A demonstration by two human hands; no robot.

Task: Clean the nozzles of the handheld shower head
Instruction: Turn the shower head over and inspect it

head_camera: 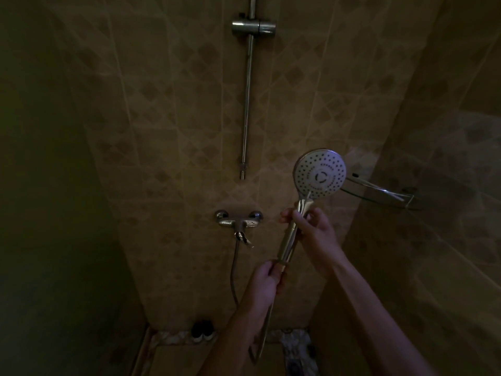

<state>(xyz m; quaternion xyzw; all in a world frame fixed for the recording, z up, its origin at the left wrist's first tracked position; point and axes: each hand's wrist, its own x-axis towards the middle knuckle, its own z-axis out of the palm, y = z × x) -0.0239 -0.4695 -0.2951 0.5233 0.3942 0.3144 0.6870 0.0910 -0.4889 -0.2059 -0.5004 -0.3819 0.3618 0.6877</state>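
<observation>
Chrome shower head [320,173] (dotted white face)

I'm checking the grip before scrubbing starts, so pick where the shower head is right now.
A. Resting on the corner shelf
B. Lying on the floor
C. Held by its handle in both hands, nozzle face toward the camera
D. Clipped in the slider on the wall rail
C: the shower head faces the camera, with the right hand gripping the upper handle and the left hand gripping its lower end; the slider on the rail holds nothing.

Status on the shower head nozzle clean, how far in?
Done: shower head is off the rail holder, face toward the camera. In hand: right hand grips the upper handle, left hand the hose end. Left: nozzle cleaning itself; no brush or cloth visible.
</observation>
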